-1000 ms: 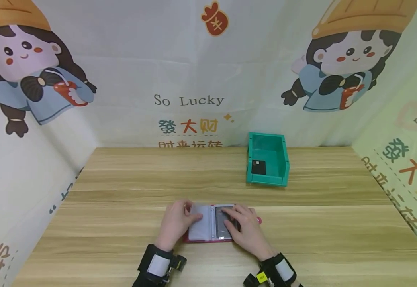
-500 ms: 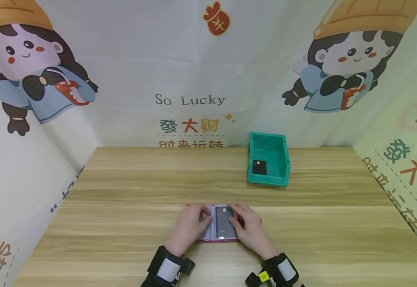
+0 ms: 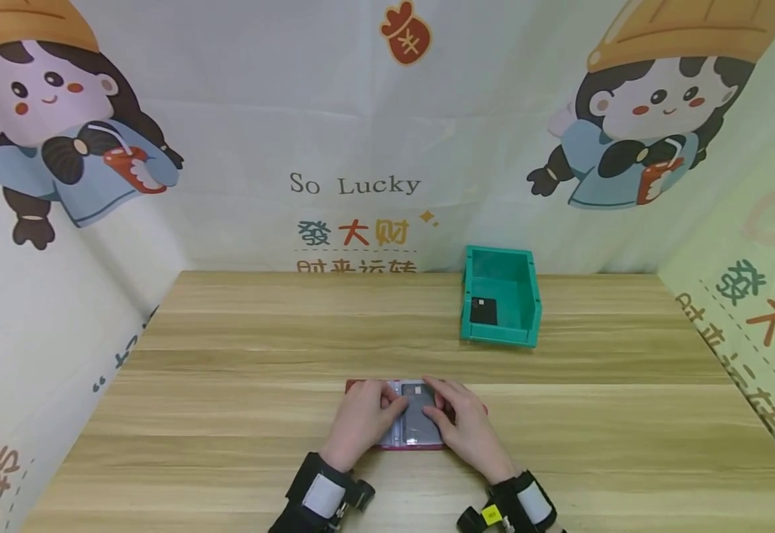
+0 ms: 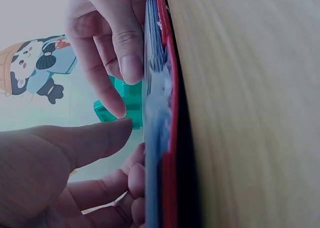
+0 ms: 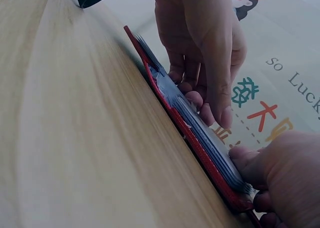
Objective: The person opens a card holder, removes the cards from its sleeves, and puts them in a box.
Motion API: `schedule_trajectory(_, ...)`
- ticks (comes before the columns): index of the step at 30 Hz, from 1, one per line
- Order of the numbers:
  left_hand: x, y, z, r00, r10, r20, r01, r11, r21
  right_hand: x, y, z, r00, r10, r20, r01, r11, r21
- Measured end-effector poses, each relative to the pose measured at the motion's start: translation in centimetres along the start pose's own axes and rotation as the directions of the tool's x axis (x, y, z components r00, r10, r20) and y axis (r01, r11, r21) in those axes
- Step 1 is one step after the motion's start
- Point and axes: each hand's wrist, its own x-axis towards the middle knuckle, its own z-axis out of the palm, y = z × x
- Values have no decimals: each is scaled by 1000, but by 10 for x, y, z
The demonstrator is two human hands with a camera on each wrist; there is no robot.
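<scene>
Between the fingers of my left hand [image 3: 363, 416] and right hand [image 3: 465, 426] lies the open card holder [image 3: 397, 437]. The tabletop [image 3: 240, 414] extends wide on both sides of them; the green bin [image 3: 499, 337] stands well beyond my right fingers. These pinch the holder's right edge, hiding it partly. My left fingers are bent over the pages and cover much of the left half; whether they pinch one, I cannot tell. Since one second ago, they moved rightward, near the grey card [image 3: 420, 426].
</scene>
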Motion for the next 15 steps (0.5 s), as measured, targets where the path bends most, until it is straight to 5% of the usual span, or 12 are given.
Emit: schedule_trajectory(15,3,0,3,1000,-28,-10,28,999,22,0,5,6,998,-63,-27,61,997,-46)
